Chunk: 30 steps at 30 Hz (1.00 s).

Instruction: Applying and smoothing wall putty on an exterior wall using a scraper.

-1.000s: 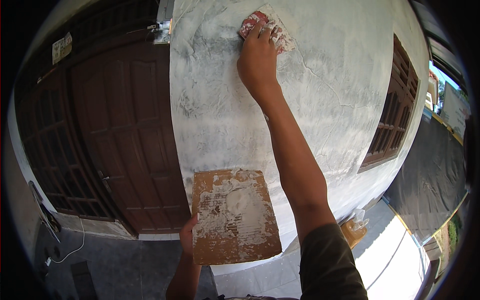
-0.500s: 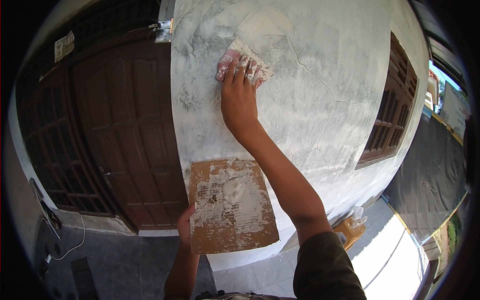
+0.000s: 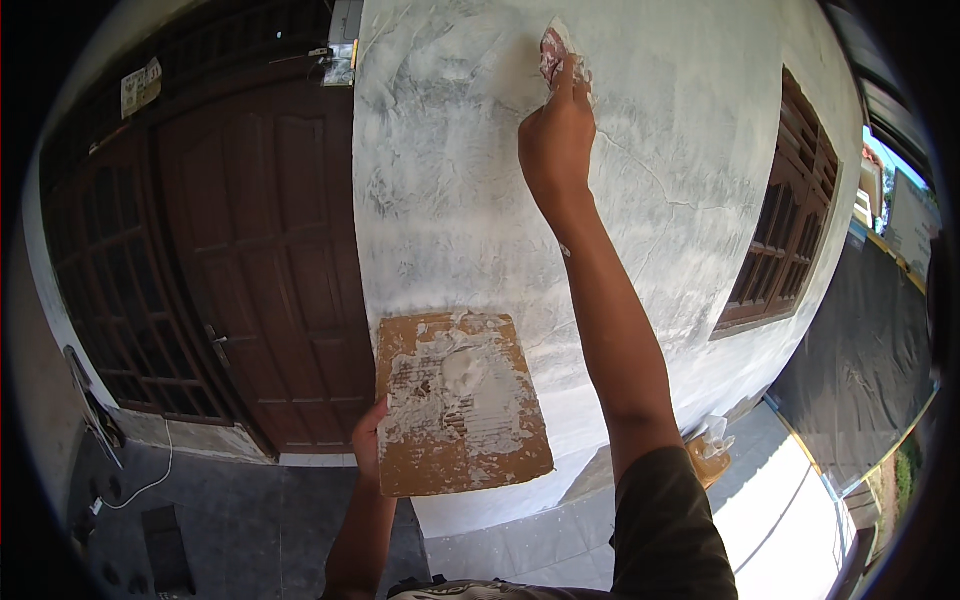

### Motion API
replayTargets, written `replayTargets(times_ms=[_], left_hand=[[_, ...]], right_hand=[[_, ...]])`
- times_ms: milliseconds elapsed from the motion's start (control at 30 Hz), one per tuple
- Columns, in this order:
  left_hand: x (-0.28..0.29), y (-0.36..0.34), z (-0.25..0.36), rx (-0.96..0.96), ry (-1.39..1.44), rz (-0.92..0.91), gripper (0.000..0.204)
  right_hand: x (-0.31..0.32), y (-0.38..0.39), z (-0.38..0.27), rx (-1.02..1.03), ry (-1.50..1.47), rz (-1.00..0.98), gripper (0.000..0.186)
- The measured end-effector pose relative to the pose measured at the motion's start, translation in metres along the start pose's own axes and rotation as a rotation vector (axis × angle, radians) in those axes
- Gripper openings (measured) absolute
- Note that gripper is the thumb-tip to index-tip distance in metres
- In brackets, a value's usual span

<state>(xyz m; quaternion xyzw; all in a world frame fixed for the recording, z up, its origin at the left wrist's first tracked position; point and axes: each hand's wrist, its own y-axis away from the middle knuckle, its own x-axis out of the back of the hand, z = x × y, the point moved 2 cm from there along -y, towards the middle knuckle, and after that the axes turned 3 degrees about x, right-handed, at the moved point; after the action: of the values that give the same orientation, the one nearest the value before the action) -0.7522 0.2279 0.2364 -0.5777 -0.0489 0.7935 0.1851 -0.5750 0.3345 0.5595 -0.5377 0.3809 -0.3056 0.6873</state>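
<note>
My right hand point(image 3: 562, 140) is raised to the upper part of the grey-white plastered wall point(image 3: 450, 230), its fingers closed on a flat putty spreader point(image 3: 553, 52). The spreader is pinkish red, smeared with white putty and turned nearly edge-on. Whether its edge touches the wall I cannot tell. Lower down, my left hand point(image 3: 370, 437) grips the left edge of a brown cardboard sheet point(image 3: 500, 470); the thumb shows on top and the other fingers are hidden beneath. White putty point(image 3: 465, 375) covers most of the sheet's face, thickest in a lump near its upper middle.
A dark brown panelled door point(image 3: 270, 240) with a metal handle stands left of the wall. On the right is a brown wooden window point(image 3: 785, 210). A yellowish-brown container point(image 3: 710, 462) with a clear plastic bag sits on the floor. A white cable point(image 3: 160, 475) lies at lower left.
My right hand has moved up and right along the wall, and the spreader has turned from face-on to nearly edge-on. The cardboard in my left hand has shifted slightly.
</note>
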Motion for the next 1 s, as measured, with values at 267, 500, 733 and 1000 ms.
replayTargets(times_ms=[267,500,733,1000], left_hand=[[0.016,-0.005,0.009,-0.017,-0.032,-0.035,0.038],[0.038,-0.014,0.02,-0.033,-0.04,0.014,0.037],[0.039,-0.02,0.026,-0.02,-0.008,0.021,0.037],[0.021,-0.012,0.026,-0.007,0.041,-0.08,0.039]], right_hand=[[-0.077,-0.009,-0.01,-0.094,0.2,-0.144,0.054],[-0.098,0.01,-0.051,-0.105,0.308,-0.312,0.06],[-0.103,0.035,-0.064,-0.04,0.435,-0.32,0.058],[-0.088,0.061,-0.081,-0.014,0.426,-0.325,0.055]])
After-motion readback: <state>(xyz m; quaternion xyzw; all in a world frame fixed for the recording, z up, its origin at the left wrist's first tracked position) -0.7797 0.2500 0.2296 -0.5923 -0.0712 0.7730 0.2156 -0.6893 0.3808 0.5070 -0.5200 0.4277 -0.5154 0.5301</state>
